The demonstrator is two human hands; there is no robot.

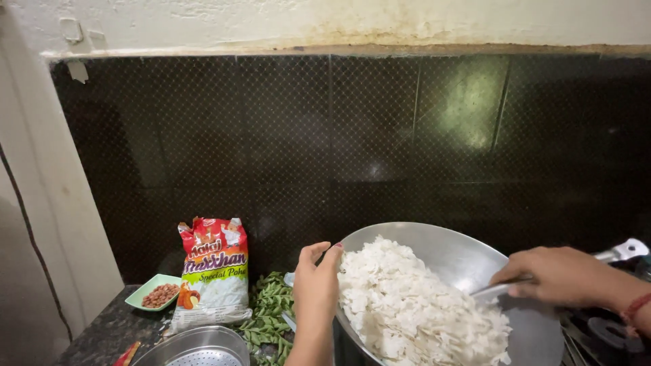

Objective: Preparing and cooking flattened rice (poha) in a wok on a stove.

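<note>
Both hands work the wok (468, 261) at lower right: I see my left hand (317, 285) curled on its near rim, steadying it, and my right hand (559, 274) closed around a spatula (498, 290) dug into the flakes (413, 305). Stirring is under way, I judge; next comes a gentle turn. At lower left: one dish (150, 290) of peanuts, one packet (213, 271), one strainer (196, 349), one heap of leaves (271, 308).

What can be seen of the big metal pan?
The metal pan is a wide, rounded, silvery bowl, tilted. White flakes heap across its lower side; the upper wall is bare and shiny. The left hand grips its left rim. The right hand holds a metal utensil inside it. Its bottom edge is cut off.
</note>
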